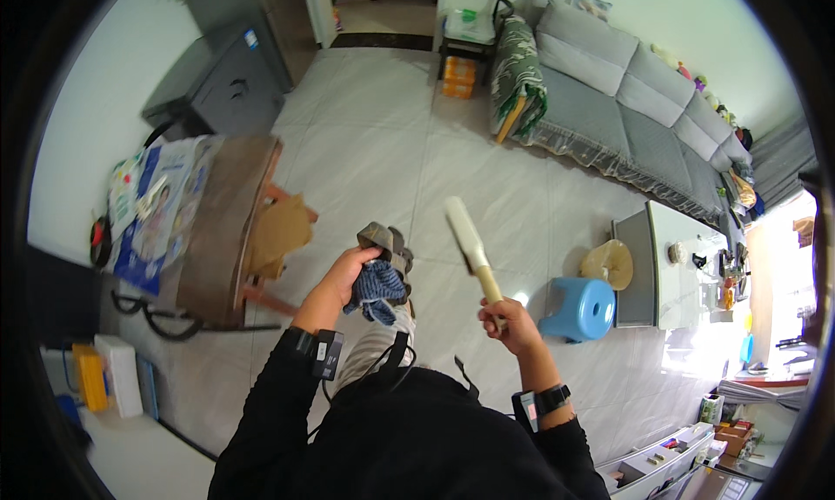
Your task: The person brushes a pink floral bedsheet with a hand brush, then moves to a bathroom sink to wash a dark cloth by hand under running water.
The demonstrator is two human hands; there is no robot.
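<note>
My right hand [512, 324] grips the pale yellow handle of a long brush [466, 229]. Its white back points away from me, and dark bristles show along the left side. Bunched in my left hand [355, 272] is a dark blue ribbed cloth [378, 288], perhaps a knitted glove. Just beyond those fingers is a brown-grey item with a curved band [381, 236]. Whether it is held too or worn on my foot, I cannot tell. Below the cloth shows my striped trouser leg [375, 356].
A blue plastic stool [580, 309] and a lined waste bin [607, 265] stand right, beside a white-topped table [685, 259]. Left is a brown wooden table [225, 226] with cardboard [280, 236] at its side. A grey safe [228, 86] and a grey sofa [587, 109] stand farther off.
</note>
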